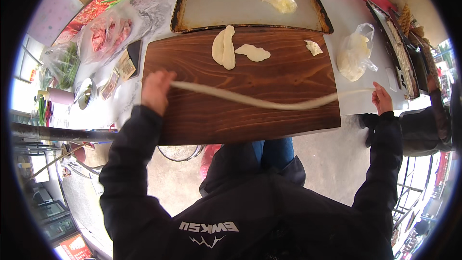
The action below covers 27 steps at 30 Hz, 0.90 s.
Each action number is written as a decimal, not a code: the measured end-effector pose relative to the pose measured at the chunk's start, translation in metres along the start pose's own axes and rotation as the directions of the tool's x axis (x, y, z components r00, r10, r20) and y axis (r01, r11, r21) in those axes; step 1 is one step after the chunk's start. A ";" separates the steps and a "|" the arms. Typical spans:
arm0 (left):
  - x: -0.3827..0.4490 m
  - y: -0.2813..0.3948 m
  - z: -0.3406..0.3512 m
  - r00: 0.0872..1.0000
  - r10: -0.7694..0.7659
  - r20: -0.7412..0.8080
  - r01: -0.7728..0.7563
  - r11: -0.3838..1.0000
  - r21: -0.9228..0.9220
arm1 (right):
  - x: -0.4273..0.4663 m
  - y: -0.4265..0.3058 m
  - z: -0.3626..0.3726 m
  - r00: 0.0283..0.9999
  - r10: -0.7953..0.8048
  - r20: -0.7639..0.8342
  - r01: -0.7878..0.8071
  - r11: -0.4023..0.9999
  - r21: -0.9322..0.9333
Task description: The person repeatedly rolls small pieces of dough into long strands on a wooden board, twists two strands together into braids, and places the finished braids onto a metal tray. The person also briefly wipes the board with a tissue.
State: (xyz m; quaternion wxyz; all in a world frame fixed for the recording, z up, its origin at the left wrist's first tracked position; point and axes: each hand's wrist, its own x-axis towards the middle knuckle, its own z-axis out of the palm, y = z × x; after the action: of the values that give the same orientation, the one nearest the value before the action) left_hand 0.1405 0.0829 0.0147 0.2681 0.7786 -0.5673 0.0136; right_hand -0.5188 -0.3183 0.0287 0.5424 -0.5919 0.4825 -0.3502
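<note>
A long strand of dough (249, 99) hangs in a shallow curve between my two hands, above a dark wooden board (288, 122). My left hand (158, 88), somewhat blurred, grips the strand's end over the board's left edge. The thin other end is in my right hand (382, 97), out past the board's right edge. Two oblong dough pieces (224, 48) lie side by side at the back of the board. A flat dough piece (255, 52) lies just right of them, and a small ragged scrap (314, 48) is near the back right corner.
Behind the board stands a metal baking tray (223, 3) with a crumpled plastic bag (283, 3). On the left are bagged raw meat (104, 36), bagged greens (68, 65), a bowl (86, 94) and banknotes (126, 66). Bagged dough (355, 56) lies right. A person (426, 130) is at the right rim.
</note>
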 end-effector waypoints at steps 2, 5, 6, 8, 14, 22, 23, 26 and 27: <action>0.000 -0.013 0.002 0.988 0.153 0.025 -0.151 0.918 0.367 | -0.013 -0.003 0.001 0.986 0.163 -0.034 -0.166 0.966 -0.200; -0.017 -0.018 0.004 0.989 0.077 0.129 -0.131 0.863 0.488 | -0.040 -0.002 -0.010 0.969 0.245 -0.012 -0.230 0.893 -0.388; -0.019 -0.020 0.004 0.992 -0.042 0.118 -0.022 0.870 0.493 | -0.045 -0.001 -0.016 0.973 0.227 0.039 -0.191 0.889 -0.415; -0.018 -0.024 0.004 0.950 -0.291 0.110 0.190 0.822 0.536 | -0.041 0.002 -0.025 0.983 0.082 0.162 0.006 0.877 -0.481; -0.020 -0.001 0.001 0.998 -0.051 0.028 0.036 0.922 0.386 | -0.015 0.010 -0.050 0.974 0.199 -0.111 -0.224 0.921 -0.319; -0.043 0.022 -0.019 0.938 0.340 0.070 -0.344 0.882 0.321 | -0.011 0.016 -0.046 0.987 0.161 -0.013 -0.161 0.970 -0.183; -0.026 0.007 -0.013 0.978 0.209 0.005 -0.194 0.900 0.391 | -0.008 0.014 -0.043 0.998 0.063 0.019 -0.062 0.997 -0.045; -0.021 -0.028 -0.003 0.984 0.158 -0.083 -0.110 0.903 0.416 | -0.018 0.008 -0.036 0.989 0.142 -0.043 -0.146 0.981 -0.127; -0.025 -0.035 0.000 0.957 0.276 -0.087 -0.200 0.849 0.488 | -0.029 0.006 -0.037 0.975 0.213 -0.068 -0.224 0.945 -0.239</action>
State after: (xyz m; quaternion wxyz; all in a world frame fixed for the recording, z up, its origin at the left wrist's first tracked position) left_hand 0.1630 0.1121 -0.0074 0.1085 0.7404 -0.6163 0.2453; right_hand -0.5627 -0.3021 0.0318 0.4904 -0.5899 0.5958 -0.2378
